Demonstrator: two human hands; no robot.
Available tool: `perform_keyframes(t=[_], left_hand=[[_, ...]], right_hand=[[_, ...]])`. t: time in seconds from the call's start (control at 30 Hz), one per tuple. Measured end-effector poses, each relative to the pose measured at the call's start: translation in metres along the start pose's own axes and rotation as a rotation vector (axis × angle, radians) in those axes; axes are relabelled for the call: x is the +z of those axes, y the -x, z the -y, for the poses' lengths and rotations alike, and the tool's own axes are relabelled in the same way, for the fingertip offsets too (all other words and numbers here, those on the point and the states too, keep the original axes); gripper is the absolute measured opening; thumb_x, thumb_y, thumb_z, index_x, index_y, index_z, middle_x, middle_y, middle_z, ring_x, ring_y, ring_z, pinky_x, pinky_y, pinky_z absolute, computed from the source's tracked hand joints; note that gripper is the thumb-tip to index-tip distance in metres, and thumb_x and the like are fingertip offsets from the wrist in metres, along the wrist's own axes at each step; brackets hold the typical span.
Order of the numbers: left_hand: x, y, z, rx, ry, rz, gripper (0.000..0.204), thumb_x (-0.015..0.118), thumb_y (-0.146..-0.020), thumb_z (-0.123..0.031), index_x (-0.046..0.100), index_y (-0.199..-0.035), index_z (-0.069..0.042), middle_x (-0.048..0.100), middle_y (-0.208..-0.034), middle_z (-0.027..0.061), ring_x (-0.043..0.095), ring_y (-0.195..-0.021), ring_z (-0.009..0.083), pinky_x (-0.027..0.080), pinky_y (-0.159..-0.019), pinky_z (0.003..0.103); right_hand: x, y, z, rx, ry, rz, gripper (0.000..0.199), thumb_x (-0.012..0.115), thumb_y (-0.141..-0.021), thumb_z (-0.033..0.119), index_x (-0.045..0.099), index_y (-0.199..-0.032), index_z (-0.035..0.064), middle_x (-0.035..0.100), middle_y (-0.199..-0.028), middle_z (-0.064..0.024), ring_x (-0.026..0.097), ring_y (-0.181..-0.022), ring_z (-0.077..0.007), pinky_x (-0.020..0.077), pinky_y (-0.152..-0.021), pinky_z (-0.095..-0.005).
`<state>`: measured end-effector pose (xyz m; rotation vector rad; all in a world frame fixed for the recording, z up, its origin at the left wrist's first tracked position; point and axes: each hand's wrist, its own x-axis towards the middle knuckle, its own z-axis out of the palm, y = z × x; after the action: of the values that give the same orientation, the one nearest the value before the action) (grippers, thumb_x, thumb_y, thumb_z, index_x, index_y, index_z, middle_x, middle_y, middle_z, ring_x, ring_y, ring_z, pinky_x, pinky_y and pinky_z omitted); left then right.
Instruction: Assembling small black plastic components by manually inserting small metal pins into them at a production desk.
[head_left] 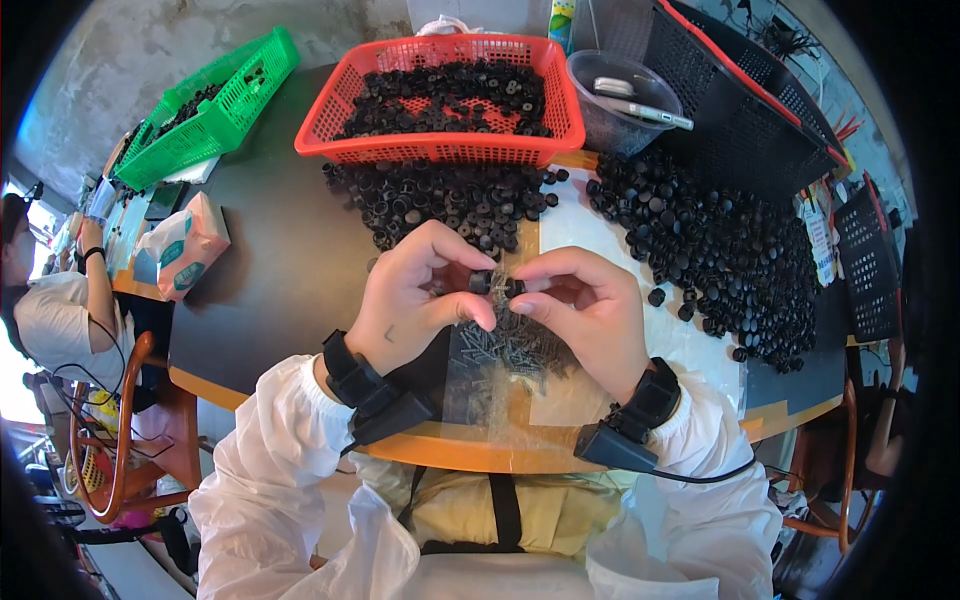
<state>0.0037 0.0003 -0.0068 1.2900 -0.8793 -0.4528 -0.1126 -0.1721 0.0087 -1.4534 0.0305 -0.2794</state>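
Both hands meet over the near middle of the tabletop (290, 270), the left hand (415, 295) and right hand (590, 310) pinching one small part (495, 284) between them. Under them lies a bag of screws (510, 350). Behind the hands a heap of parts (450, 200) spreads, and behind that stands a basket (440, 148) full of parts. A second heap (720, 250) lies to the right. A tub (620, 100) sits right of the basket. Far left stand a crate (215, 120) and a tissue pack (185, 245).
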Motion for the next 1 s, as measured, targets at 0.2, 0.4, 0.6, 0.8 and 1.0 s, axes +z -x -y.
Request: perform_keyframes(t=[0.2,0.4,0.6,0.8,1.0], left_hand=[[0.0015,-0.0028,-0.0024,0.138,-0.19,0.059,0.039,0.084,-0.071,-0.02,0.062,-0.1,-0.005,0.061,-0.086,0.0025,0.056,-0.069,0.0082,0.048,-0.063,0.024],[-0.0029,-0.0096,-0.0056,0.384,-0.436,0.167,0.042,0.084,-0.066,-0.021,0.067,-0.101,-0.008,0.059,-0.091,0.003,0.057,-0.076,0.0121,0.047,-0.066,0.026],[0.0044,-0.0043,-0.0014,0.263,-0.063,0.099,0.04,0.083,-0.068,-0.003,0.064,-0.103,-0.004,0.057,-0.104,0.0086,0.06,-0.089,0.015,0.051,-0.075,0.027],[0.0036,-0.0021,-0.0011,0.177,0.038,0.08,0.039,0.08,-0.07,0.007,0.056,-0.101,-0.001,0.057,-0.105,0.012,0.061,-0.093,0.0177,0.055,-0.078,0.03],[0.0041,-0.0042,0.0003,0.19,0.054,0.09,0.04,0.081,-0.069,0.006,0.056,-0.099,-0.002,0.057,-0.103,0.0115,0.06,-0.09,0.0169,0.054,-0.074,0.029]], right_hand=[[0.0008,0.0003,-0.0042,-0.064,0.126,0.01,0.023,0.072,-0.081,-0.001,0.067,-0.103,-0.0011,0.069,-0.098,-0.0075,0.067,-0.09,-0.0132,0.0549,-0.08,-0.0259],[0.0034,0.0021,-0.0018,-0.06,0.079,0.018,0.023,0.074,-0.08,-0.001,0.067,-0.102,-0.0009,0.068,-0.099,-0.0079,0.067,-0.089,-0.0131,0.0557,-0.079,-0.0258],[0.0033,0.0032,-0.0039,-0.118,0.111,-0.007,0.024,0.075,-0.078,-0.001,0.068,-0.101,-0.0004,0.067,-0.099,-0.008,0.067,-0.087,-0.0135,0.0567,-0.076,-0.0261],[0.0029,0.0035,-0.0012,-0.125,0.15,-0.013,0.023,0.076,-0.077,0.0,0.068,-0.099,-0.0002,0.067,-0.095,-0.0081,0.067,-0.085,-0.0137,0.0569,-0.075,-0.0264],[0.003,0.0039,-0.002,-0.146,0.12,-0.016,0.023,0.076,-0.078,0.0,0.068,-0.099,0.0007,0.067,-0.094,-0.0081,0.067,-0.084,-0.0136,0.0566,-0.074,-0.0263]])
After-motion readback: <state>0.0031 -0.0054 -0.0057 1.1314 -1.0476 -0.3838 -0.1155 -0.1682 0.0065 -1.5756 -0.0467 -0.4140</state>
